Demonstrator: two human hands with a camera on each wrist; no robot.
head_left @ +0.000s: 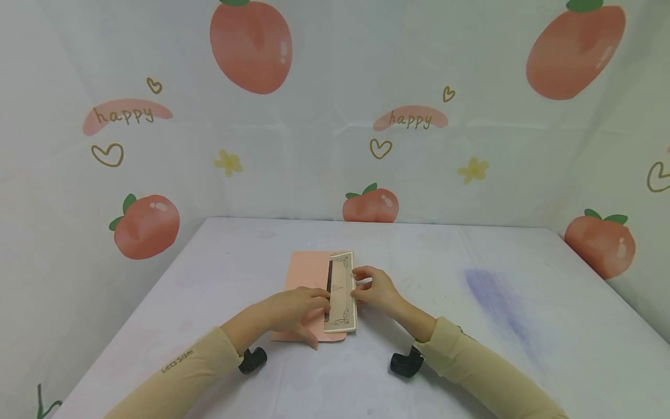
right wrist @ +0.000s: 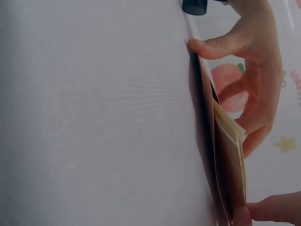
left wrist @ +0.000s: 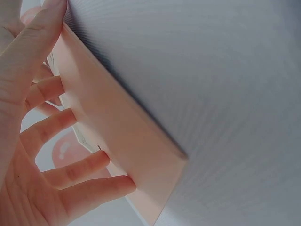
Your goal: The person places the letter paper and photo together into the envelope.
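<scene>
A flat pink envelope-like paper piece (head_left: 309,265) lies on the table. Along its right side stands a raised cream card (head_left: 342,291) with scrolled corner ornaments and a dark gap along its left edge. My left hand (head_left: 298,305) lies over the pink piece. In the left wrist view its spread fingers (left wrist: 89,167) touch the pink surface, the thumb at an edge. My right hand (head_left: 378,289) pinches the card's right edge between thumb and finger. The right wrist view shows this cream card (right wrist: 230,136) lifted at an angle above the pink layer.
A white table (head_left: 445,262) surrounds the paper. Black wrist-worn devices (head_left: 253,360) hang under both forearms. A blue-violet smudge (head_left: 497,305) marks the tabletop at right. Behind is a white curtain (head_left: 324,75) printed with peaches, hearts and flowers.
</scene>
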